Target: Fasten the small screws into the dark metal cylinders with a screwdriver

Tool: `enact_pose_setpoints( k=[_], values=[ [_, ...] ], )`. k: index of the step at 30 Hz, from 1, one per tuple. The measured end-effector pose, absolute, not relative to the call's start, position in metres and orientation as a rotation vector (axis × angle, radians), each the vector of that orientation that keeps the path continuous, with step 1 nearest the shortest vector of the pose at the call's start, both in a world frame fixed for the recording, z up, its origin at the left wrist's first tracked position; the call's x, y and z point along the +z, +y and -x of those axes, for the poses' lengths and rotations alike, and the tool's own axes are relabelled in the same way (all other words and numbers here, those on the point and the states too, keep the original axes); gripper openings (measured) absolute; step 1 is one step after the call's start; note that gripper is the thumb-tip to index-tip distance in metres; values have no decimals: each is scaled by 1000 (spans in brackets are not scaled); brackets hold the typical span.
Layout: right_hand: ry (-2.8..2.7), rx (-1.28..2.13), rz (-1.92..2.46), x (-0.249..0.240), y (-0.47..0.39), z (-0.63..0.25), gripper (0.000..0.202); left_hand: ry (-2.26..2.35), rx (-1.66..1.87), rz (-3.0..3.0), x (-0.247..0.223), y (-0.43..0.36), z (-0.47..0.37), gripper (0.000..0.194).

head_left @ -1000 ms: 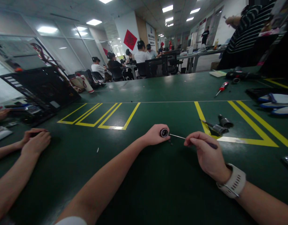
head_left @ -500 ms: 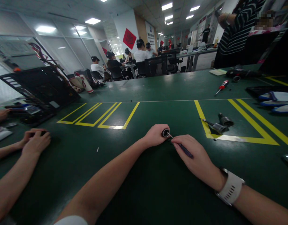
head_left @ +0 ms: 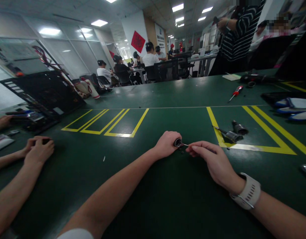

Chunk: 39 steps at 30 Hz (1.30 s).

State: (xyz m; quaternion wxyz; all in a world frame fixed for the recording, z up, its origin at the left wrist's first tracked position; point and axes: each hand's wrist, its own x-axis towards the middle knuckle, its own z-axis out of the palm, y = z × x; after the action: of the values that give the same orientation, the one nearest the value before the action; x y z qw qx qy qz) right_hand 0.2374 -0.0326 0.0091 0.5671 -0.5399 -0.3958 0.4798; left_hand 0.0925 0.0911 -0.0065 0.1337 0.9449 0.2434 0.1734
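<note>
My left hand (head_left: 166, 145) is wrapped round a dark metal cylinder (head_left: 177, 142), whose open round end faces right. A thin metal rod (head_left: 184, 144) reaches from that opening to my right hand (head_left: 207, 156), which pinches its other end between thumb and fingers. The tool's handle is hidden by my right hand. Small dark bits (head_left: 182, 152) lie on the green table just below the cylinder. On my right wrist is a pale watch strap.
Two metal parts (head_left: 233, 136) (head_left: 240, 127) lie inside yellow tape at the right. Behind them is a red screwdriver (head_left: 236, 93). A co-worker's hands (head_left: 39, 147) rest at the left, near a black frame (head_left: 43, 96). A striped-sleeved person stands behind the table.
My right hand has shifted slightly right and its grip has changed, so the dark handle no longer shows. The cylinder has turned a little. The standing person has moved left.
</note>
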Motion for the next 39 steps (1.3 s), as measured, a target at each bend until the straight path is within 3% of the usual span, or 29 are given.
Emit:
enact_pose_setpoints(
  k=[7, 17, 30, 39],
  values=[
    [-721, 1304, 1086, 6, -31, -239, 16, 683, 683, -2553, -11, 96, -92, 17],
    [-1206, 929, 1385, 9, -40, -231, 20, 798, 768, -2616, -12, 93, -92, 17],
    [-771, 1304, 1063, 8, -33, -236, 17, 627, 802, -2318, -10, 93, -92, 18],
    [-1282, 908, 1380, 8, -40, -233, 20, 838, 700, -2658, -10, 91, -93, 12]
  ],
)
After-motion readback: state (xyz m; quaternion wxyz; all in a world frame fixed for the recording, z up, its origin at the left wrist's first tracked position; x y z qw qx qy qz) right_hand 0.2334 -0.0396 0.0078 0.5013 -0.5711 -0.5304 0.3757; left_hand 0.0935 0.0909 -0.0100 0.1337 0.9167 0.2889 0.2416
